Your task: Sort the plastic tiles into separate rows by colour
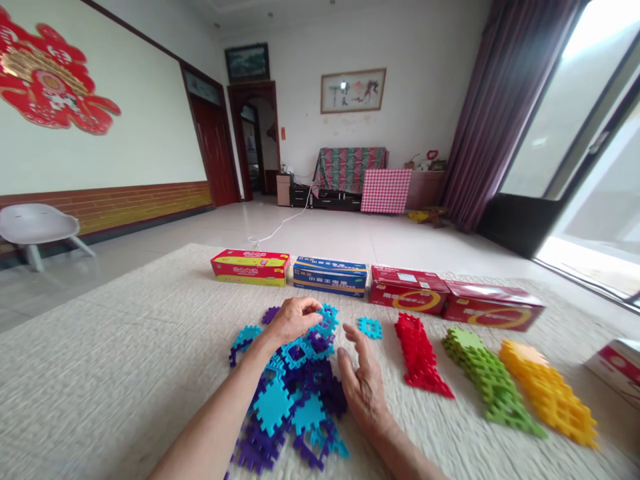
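A loose heap of blue and purple interlocking plastic tiles (pixel 295 400) lies on the beige carpet right in front of me. My left hand (pixel 294 319) reaches over the far end of the heap, fingers curled around a blue tile (pixel 327 319). My right hand (pixel 364 381) hovers at the heap's right edge, fingers spread and empty. A single blue tile (pixel 371 327) lies apart, just beyond my right fingertips. To the right sit three sorted rows: red tiles (pixel 419 360), green tiles (pixel 487 380) and yellow tiles (pixel 550 393).
Several cardboard boxes line the carpet's far edge: red-yellow (pixel 250 267), blue (pixel 330 275), two red (pixel 407 289) (pixel 493 305). Another box (pixel 620 367) pokes in at right. A white chair (pixel 35 227) stands left; a covered sofa (pixel 350 170) at the back wall.
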`<state>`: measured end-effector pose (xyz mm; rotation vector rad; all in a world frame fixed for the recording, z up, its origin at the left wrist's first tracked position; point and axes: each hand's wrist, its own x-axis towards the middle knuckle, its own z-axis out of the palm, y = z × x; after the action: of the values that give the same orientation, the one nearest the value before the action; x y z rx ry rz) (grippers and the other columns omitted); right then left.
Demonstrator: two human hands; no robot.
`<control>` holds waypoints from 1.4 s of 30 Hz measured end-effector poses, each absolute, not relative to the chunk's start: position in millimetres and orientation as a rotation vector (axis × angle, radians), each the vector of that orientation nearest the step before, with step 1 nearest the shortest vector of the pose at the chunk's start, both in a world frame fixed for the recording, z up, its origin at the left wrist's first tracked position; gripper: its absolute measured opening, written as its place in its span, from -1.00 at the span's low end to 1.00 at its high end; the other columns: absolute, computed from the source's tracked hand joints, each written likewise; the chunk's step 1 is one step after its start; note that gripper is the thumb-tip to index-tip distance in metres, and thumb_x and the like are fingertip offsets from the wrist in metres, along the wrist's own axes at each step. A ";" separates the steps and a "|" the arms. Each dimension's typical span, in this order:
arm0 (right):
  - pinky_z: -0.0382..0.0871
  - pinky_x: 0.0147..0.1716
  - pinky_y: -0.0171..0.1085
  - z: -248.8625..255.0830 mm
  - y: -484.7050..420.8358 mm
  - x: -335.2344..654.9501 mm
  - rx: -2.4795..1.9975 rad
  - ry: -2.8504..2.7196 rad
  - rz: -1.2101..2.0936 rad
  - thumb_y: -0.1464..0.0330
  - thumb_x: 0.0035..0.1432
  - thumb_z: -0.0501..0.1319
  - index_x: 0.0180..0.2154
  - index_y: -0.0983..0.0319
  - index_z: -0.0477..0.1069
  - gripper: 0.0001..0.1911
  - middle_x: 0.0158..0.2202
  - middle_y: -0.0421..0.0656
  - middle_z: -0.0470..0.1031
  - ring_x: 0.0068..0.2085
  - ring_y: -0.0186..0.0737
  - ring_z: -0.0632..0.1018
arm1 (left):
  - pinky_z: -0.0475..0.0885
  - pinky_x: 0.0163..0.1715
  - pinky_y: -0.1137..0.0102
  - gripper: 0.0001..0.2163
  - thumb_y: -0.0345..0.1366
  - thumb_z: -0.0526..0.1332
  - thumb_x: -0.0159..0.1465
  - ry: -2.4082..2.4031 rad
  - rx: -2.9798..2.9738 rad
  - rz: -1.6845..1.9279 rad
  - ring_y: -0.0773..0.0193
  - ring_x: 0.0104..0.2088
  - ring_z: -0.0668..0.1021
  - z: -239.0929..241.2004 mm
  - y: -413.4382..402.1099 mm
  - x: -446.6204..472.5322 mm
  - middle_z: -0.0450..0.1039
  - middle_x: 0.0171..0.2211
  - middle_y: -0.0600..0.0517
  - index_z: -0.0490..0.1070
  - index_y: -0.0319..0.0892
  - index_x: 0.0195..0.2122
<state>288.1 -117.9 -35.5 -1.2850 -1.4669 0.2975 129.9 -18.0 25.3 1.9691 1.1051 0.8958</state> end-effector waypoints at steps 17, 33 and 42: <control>0.44 -0.07 -0.14 -35.5 -117.7 284.5 -1.096 -1.433 0.495 0.31 0.17 0.14 0.17 0.11 0.12 -0.47 0.17 -0.02 0.28 0.11 -0.09 0.39 | 0.35 -0.49 0.48 -0.72 -0.25 0.13 0.16 0.921 1.672 0.644 0.35 -0.53 0.48 24.4 -41.2 156.1 0.49 -0.54 0.09 0.54 -0.16 -0.17; 0.25 -0.14 -0.05 17.1 -45.4 369.1 -1.972 -2.251 0.020 0.47 -0.10 0.16 -0.03 0.24 0.40 -0.50 -0.08 0.07 0.43 -0.07 0.08 0.45 | 0.24 -0.67 0.53 -0.63 -0.29 0.09 0.11 1.442 1.802 0.895 0.43 -0.74 0.37 31.7 0.7 95.7 0.42 -0.63 0.14 0.47 -0.24 -0.08; 0.23 -0.14 -0.13 8.1 -31.2 374.6 -1.909 -2.402 0.094 0.45 -0.11 0.20 -0.06 0.19 0.42 -0.53 -0.09 0.01 0.45 -0.08 0.01 0.47 | 0.26 -0.61 0.53 -0.65 -0.25 0.08 0.11 1.520 1.804 0.989 0.38 -0.65 0.41 20.7 12.9 81.5 0.39 -0.68 0.14 0.53 -0.21 -0.15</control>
<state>374.6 -31.2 8.1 -1.9088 -2.4016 0.0940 81.5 12.9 20.7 1.8042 1.5202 0.9886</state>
